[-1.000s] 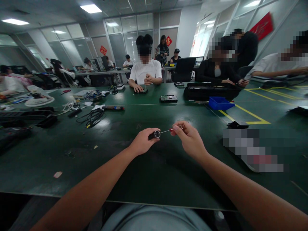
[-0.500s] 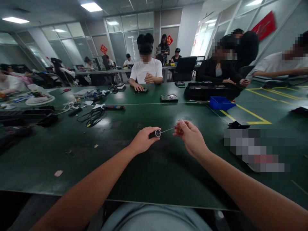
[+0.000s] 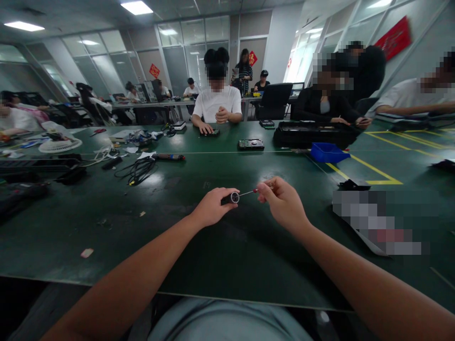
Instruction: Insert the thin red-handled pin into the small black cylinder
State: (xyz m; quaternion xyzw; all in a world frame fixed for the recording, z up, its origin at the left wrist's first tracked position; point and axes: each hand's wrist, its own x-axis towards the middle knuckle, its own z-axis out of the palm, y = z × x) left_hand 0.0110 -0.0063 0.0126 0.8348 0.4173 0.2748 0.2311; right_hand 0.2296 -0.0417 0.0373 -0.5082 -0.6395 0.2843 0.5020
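My left hand (image 3: 212, 207) is closed round a dark cylinder (image 3: 227, 198) whose round, silver-rimmed end faces my right side. My right hand (image 3: 282, 201) pinches a thin screwdriver (image 3: 248, 192) with a red collar and a handle that looks clear. Its metal shaft points left, and the tip meets the rimmed end of the cylinder; whether it sits inside cannot be made out. Both hands are above the green table (image 3: 213, 255), near its front edge.
A blue tray (image 3: 329, 153), a long black casing (image 3: 314, 134) and a circuit-board unit (image 3: 250, 144) lie farther back. Black cables (image 3: 137, 170) are at left, a blurred bag (image 3: 377, 222) at right. A person (image 3: 217, 104) sits opposite.
The fingers of my right hand have shifted around the screwdriver, and its red collar now shows more clearly. My left hand still holds the cylinder. The view has shifted slightly.
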